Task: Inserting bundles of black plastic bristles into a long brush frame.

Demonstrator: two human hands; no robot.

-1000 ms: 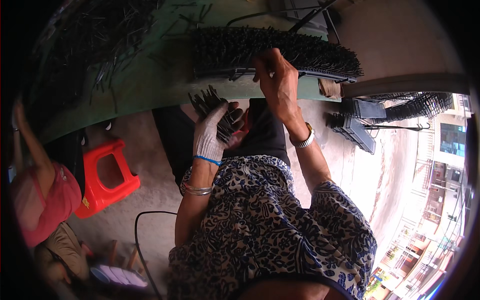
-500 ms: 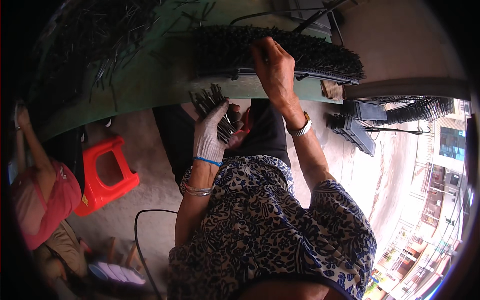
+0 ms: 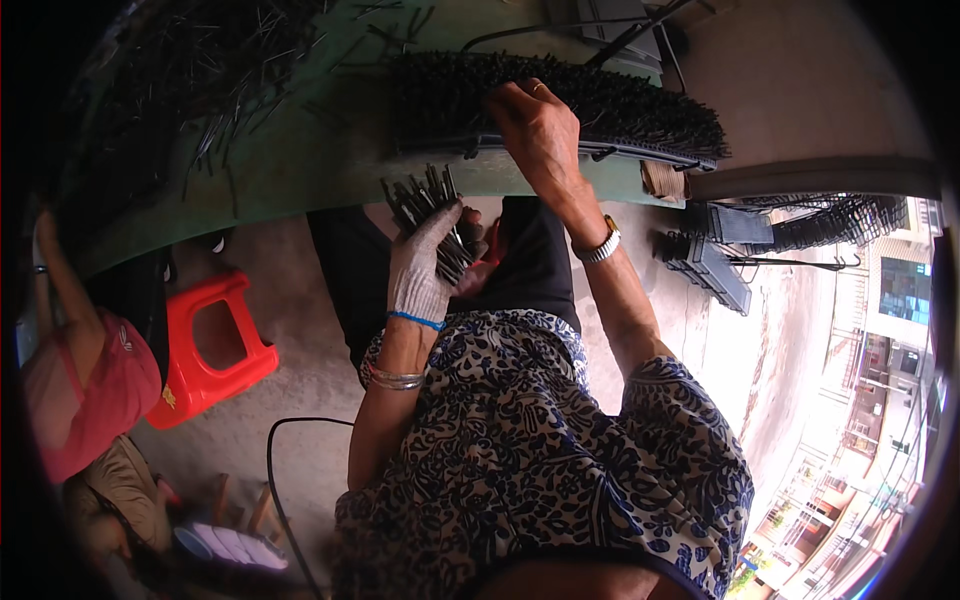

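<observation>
In a knitted work glove, my left hand [image 3: 425,255] is closed round a bundle of thin dark sticks [image 3: 420,198], held upright below the table's near edge. My bare right hand [image 3: 540,130] is over a long black rack [image 3: 620,115] densely filled with similar short dark sticks. Its fingers are bent and pinched together at the rack's near side. Whatever lies between those fingertips is hidden by the hand.
A large heap of loose dark sticks [image 3: 210,70] covers the far left of the green table [image 3: 290,185]. A red plastic stool [image 3: 215,350] stands at left beside a person in pink [image 3: 100,390]. More black racks [image 3: 715,250] stand at right.
My right hand has shifted slightly left and nearer along the rack, fingers still pinched. My left hand keeps its place with the bundle.
</observation>
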